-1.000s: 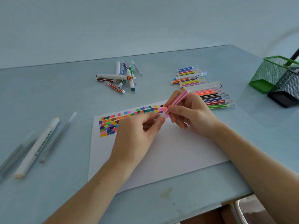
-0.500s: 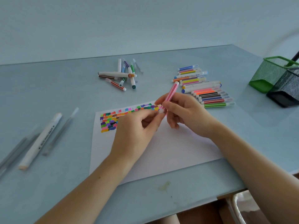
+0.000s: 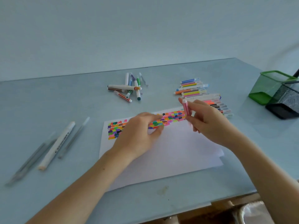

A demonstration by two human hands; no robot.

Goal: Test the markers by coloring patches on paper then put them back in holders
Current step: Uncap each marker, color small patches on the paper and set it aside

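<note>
A white sheet of paper [image 3: 169, 151] lies in front of me, with rows of coloured patches [image 3: 174, 116] along its far edge. My right hand [image 3: 208, 125] grips a pink striped marker [image 3: 186, 107], held nearly upright over the right end of the patches; its lower end is hidden behind my fingers. My left hand [image 3: 137, 135] hovers over the patches a little to the left, apart from the marker. Its fingertips are pinched together, seemingly round the marker's small cap, which barely shows.
A row of striped markers [image 3: 197, 91] lies behind my right hand, and a loose pile of markers [image 3: 129, 89] sits further left. A green mesh holder [image 3: 267, 88] and a black one [image 3: 286, 102] stand at the right. A white marker and grey pens [image 3: 56, 146] lie at the left.
My hands have come apart: the left drew away leftward from the marker's end, still pinched. The right hand tipped the pink marker from slanted to nearly upright.
</note>
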